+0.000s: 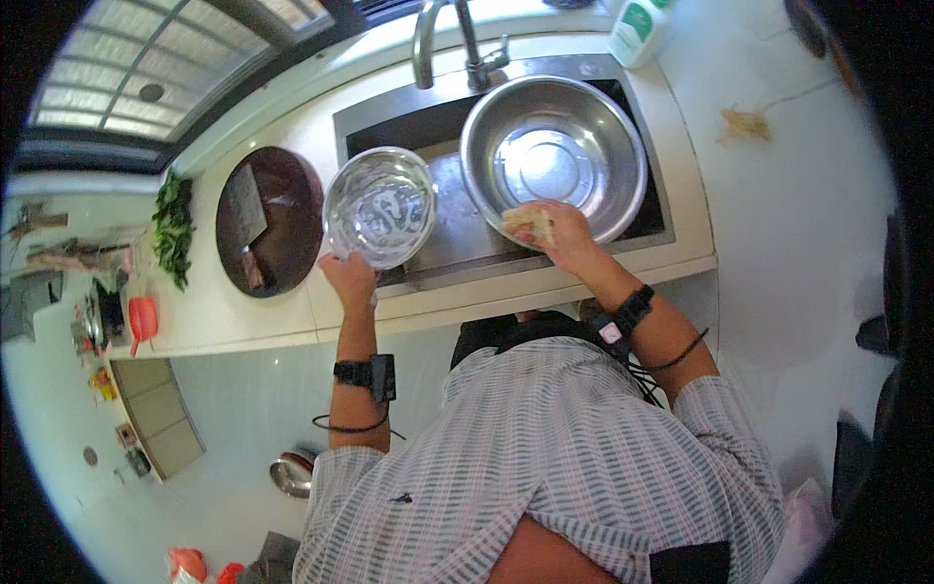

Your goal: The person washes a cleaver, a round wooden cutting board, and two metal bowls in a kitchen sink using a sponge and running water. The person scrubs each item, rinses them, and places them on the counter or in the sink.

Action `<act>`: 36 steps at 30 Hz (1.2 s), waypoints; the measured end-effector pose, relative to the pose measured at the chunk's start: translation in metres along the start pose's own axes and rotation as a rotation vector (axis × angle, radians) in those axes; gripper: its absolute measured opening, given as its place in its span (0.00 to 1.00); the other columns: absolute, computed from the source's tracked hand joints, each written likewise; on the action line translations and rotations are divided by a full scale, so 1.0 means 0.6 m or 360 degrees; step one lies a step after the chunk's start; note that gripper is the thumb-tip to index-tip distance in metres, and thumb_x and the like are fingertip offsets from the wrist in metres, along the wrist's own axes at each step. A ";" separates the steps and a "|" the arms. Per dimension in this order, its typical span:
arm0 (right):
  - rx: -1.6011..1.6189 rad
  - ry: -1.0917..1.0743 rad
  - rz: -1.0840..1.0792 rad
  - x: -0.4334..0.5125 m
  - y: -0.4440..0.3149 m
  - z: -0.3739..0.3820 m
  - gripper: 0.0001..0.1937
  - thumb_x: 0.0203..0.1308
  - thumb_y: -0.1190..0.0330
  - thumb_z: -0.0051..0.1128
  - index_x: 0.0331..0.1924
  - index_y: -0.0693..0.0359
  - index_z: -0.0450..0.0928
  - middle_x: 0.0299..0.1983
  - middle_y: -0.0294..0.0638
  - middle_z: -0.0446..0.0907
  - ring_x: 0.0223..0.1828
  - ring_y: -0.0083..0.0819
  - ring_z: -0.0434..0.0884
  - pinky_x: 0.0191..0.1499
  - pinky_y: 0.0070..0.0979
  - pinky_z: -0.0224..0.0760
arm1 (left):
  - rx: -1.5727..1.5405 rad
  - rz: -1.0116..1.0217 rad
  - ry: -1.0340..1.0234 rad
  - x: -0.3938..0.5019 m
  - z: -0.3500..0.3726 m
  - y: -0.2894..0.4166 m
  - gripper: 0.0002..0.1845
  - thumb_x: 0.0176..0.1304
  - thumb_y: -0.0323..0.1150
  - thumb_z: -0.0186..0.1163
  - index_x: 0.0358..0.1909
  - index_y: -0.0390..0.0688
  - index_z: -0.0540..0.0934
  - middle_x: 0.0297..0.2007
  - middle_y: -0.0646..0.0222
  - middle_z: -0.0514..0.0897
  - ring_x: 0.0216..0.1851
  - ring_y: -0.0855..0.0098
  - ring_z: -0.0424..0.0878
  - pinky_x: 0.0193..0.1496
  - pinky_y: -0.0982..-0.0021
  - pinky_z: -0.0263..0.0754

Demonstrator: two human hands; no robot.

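My left hand (352, 280) grips the near rim of a smaller shiny bowl (379, 208), tilted over the left edge of the sink, with whitish streaks inside it. A tan scrubbing pad (528, 223) is held in my right hand (565, 237), at the near rim of a large stainless steel basin (551, 157). That basin rests over the right part of the steel sink (456, 212), and its bottom shows bright reflections. Above the sink stands a metal faucet (478, 69).
Left of the bowl, a cleaver (248, 208) lies on a dark round chopping board (288, 219). Leafy greens (173, 226) and a red handled container (142, 321) sit farther left on the counter. A white and green bottle (638, 33) stands behind the sink's right corner. Another tan fibre pad (744, 125) hangs at the right.
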State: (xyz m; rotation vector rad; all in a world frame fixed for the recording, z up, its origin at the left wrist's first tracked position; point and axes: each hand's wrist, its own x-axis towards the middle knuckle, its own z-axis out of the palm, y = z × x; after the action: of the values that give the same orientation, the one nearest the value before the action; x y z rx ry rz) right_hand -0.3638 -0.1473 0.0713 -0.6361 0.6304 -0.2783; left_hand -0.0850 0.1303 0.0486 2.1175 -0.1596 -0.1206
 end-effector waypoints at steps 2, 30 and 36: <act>0.0048 0.0170 0.0107 -0.002 -0.005 -0.016 0.18 0.77 0.64 0.47 0.56 0.72 0.76 0.50 0.55 0.84 0.48 0.48 0.87 0.47 0.36 0.85 | -0.0189 0.0004 -0.0115 0.003 0.004 0.002 0.14 0.57 0.23 0.55 0.44 0.24 0.71 0.41 0.47 0.77 0.34 0.61 0.83 0.28 0.66 0.80; -0.0138 0.0532 -0.0020 -0.049 0.002 -0.038 0.16 0.76 0.64 0.48 0.52 0.70 0.79 0.44 0.52 0.85 0.37 0.38 0.87 0.35 0.28 0.81 | -0.0666 -0.0238 -0.0073 0.231 0.220 0.124 0.09 0.61 0.20 0.54 0.40 0.22 0.70 0.33 0.47 0.82 0.19 0.60 0.82 0.16 0.60 0.76; -0.0121 0.0585 -0.0023 -0.049 0.003 -0.045 0.16 0.76 0.64 0.47 0.52 0.70 0.79 0.43 0.51 0.85 0.37 0.38 0.87 0.35 0.27 0.81 | -0.0568 -0.0294 -0.0017 0.256 0.233 0.141 0.10 0.60 0.19 0.53 0.41 0.20 0.70 0.34 0.44 0.82 0.21 0.58 0.83 0.16 0.59 0.77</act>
State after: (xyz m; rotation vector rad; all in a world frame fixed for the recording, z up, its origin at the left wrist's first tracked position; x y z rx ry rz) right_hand -0.4036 -0.1459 0.0665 -0.6683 0.9928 -0.3905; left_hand 0.0399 -0.0560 0.0441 1.7720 0.0499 -0.2510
